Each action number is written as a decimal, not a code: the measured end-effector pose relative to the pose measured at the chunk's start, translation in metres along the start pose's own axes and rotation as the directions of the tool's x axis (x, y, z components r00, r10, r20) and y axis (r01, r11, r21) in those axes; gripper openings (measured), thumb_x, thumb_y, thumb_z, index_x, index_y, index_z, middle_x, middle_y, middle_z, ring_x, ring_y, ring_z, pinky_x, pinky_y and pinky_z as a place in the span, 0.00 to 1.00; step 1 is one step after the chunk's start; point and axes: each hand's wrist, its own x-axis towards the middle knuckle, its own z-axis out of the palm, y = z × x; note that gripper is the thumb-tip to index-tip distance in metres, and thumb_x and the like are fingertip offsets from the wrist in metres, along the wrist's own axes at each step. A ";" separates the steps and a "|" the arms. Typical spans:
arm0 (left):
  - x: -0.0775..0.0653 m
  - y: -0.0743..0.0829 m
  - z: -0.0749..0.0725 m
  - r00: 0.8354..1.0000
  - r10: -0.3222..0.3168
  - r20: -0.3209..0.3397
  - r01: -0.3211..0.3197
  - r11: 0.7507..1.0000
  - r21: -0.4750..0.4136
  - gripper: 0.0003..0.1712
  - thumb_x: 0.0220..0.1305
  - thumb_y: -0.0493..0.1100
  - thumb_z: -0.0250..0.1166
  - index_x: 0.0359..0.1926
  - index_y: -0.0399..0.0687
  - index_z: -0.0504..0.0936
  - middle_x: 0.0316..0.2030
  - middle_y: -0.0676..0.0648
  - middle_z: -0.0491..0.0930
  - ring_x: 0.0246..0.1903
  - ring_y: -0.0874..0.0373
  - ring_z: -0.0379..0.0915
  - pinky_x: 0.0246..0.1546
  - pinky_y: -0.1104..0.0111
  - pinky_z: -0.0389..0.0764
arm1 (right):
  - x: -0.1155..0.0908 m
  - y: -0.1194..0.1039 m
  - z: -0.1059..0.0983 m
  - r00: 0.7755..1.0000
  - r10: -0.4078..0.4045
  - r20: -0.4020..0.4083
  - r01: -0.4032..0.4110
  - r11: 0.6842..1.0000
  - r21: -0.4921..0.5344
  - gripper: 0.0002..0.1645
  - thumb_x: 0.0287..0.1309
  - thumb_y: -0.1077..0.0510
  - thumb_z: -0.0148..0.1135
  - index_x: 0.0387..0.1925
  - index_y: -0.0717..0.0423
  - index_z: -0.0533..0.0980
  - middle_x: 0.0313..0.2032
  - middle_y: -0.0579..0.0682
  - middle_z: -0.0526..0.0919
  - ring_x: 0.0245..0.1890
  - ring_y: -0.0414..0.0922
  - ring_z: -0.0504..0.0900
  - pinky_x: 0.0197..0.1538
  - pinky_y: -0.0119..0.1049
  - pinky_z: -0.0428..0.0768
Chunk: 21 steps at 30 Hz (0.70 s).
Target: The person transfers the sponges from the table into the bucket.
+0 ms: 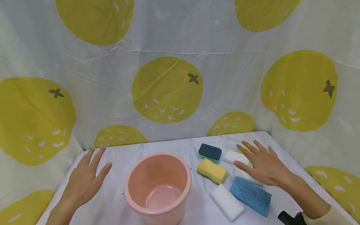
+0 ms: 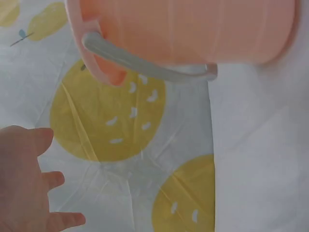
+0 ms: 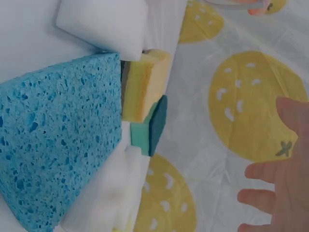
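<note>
My left hand (image 1: 84, 182), fingers spread and holding nothing, hovers left of a pink bucket (image 1: 160, 214). The bucket stands upright with only its bare bottom visible inside; its grey handle (image 2: 145, 65) hangs down in the left wrist view. Over the sponges at the right, my right hand (image 1: 263, 164) is spread and holds nothing. Around it lie a blue sponge (image 1: 251, 196), a white sponge (image 1: 227, 202), a yellow sponge (image 1: 212, 171) and a green sponge with a dark top (image 1: 210, 152). More white sponges (image 1: 235, 157) and a yellow one are partly hidden behind this hand.
White cloth covers the table (image 1: 112, 216). A pale curtain (image 1: 165, 42) printed with yellow lemons closes off the back and both sides. Dark straps (image 1: 291, 219) show near the wrists at the bottom edge.
</note>
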 end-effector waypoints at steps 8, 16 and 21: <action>-0.017 0.035 0.003 0.996 0.047 -0.082 -0.075 0.920 -0.385 0.36 0.76 0.47 0.64 0.78 0.45 0.63 0.73 0.40 0.65 0.70 0.36 0.61 0.65 0.70 0.66 | -0.011 -0.011 0.016 0.993 -0.036 -0.117 0.052 0.989 0.139 0.41 0.71 0.35 0.60 0.69 0.61 0.72 0.66 0.62 0.74 0.66 0.65 0.70 0.61 0.69 0.70; -0.031 0.057 0.021 1.000 -0.013 -0.012 0.001 0.739 -0.674 0.31 0.78 0.42 0.61 0.76 0.46 0.64 0.74 0.45 0.63 0.71 0.42 0.60 0.59 0.81 0.67 | -0.028 -0.030 0.039 0.979 -0.036 -0.201 0.084 0.969 0.234 0.36 0.68 0.39 0.66 0.67 0.57 0.75 0.62 0.56 0.78 0.61 0.60 0.74 0.57 0.66 0.74; -0.039 0.061 0.035 0.997 -0.038 0.072 0.080 0.631 -0.772 0.32 0.78 0.40 0.61 0.77 0.42 0.63 0.74 0.44 0.63 0.72 0.46 0.60 0.57 0.75 0.73 | -0.038 -0.039 0.054 0.983 -0.016 -0.183 0.068 0.958 0.279 0.37 0.62 0.40 0.72 0.64 0.59 0.77 0.57 0.52 0.79 0.57 0.56 0.77 0.54 0.63 0.78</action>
